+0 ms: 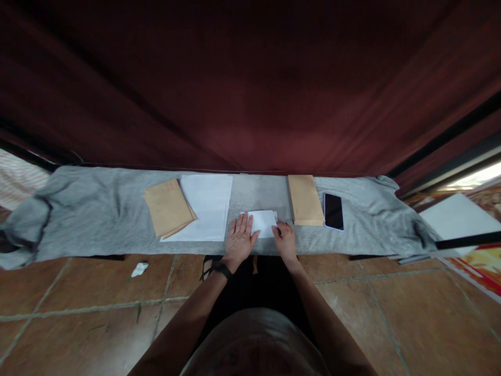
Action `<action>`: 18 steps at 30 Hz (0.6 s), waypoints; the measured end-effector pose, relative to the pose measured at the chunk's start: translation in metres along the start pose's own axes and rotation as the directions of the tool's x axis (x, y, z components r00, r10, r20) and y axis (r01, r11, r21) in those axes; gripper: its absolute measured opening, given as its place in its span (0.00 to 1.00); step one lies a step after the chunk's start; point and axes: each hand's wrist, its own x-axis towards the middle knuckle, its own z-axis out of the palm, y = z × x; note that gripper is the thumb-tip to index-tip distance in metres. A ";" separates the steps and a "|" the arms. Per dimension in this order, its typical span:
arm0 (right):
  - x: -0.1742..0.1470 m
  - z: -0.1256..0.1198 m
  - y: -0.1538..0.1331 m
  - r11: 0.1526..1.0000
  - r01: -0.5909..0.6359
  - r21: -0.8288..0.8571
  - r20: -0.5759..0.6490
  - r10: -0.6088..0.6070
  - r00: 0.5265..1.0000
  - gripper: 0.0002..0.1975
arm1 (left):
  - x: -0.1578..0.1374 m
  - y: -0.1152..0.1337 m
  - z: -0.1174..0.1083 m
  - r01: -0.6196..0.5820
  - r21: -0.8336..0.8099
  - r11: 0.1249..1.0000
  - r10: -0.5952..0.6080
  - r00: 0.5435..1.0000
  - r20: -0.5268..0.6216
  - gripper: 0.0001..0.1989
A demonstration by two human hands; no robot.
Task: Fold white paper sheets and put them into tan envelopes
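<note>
A small folded white sheet of paper point(264, 221) lies in front of me on the grey cloth. My left hand point(239, 239) rests flat on its left side, fingers stretched out and slightly apart. At the paper's right edge, my right hand point(285, 237) has its fingers curled and its thumb and fingertips on the edge. A stack of brown envelopes point(305, 201) stands just right of that hand. Left of my left hand lie flat white sheets of paper point(209, 203), partly covered by a few more brown envelopes point(167, 206) set at a slant.
The grey cloth point(97, 209) covers a long narrow table. A phone point(333, 211) lies right of the envelope stack. A dark red curtain point(250, 104) hangs behind the table. On the tiled floor point(97, 297) is a crumpled white scrap point(140, 269).
</note>
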 end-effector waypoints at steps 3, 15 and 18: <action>0.000 -0.007 -0.007 0.988 -0.088 0.129 0.016 0.087 0.996 0.16 | -0.002 0.000 -0.004 0.016 -0.091 0.996 -0.020 0.999 -0.041 0.33; 0.015 -0.023 -0.035 0.829 -0.240 0.505 -0.077 0.320 0.944 0.20 | 0.019 0.000 -0.040 0.223 -0.950 0.220 -0.511 0.855 0.082 0.29; 0.022 -0.023 -0.036 0.813 -0.255 0.524 -0.086 0.348 0.934 0.19 | 0.024 0.007 -0.048 0.200 -0.968 0.153 -0.446 0.888 0.113 0.20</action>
